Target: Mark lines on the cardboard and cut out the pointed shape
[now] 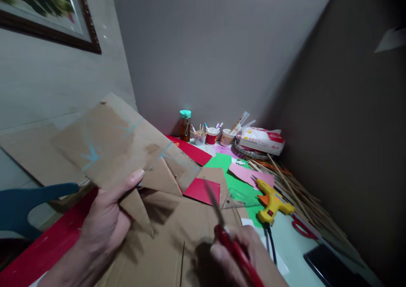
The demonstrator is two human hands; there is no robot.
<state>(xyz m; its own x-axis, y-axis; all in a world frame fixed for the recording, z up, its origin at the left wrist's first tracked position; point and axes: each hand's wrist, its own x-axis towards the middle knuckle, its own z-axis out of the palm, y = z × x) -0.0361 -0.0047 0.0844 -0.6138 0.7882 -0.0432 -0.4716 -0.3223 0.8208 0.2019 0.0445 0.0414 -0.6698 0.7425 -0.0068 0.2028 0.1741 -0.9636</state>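
My left hand (108,215) pinches the lower edge of a brown cardboard piece (111,143) marked with light blue lines, raised and tilted at the left. A pointed cardboard flap (138,211) hangs just beside that hand. In my right hand (237,253) is a pair of red-handled scissors (228,236), blades pointing up and away, slightly blurred. The scissors are apart from the held piece. Below both hands lies a large cardboard sheet (158,249). Smaller cardboard pieces and a red paper (204,190) are beyond it.
A yellow glue gun (274,202) lies at right near a black phone (333,263), red-handled scissors (303,228) and many thin sticks (304,194). Green paper (218,162), several cups, a bottle (185,126) and a white-red package (261,140) stand farther back. A blue chair (19,206) is left.
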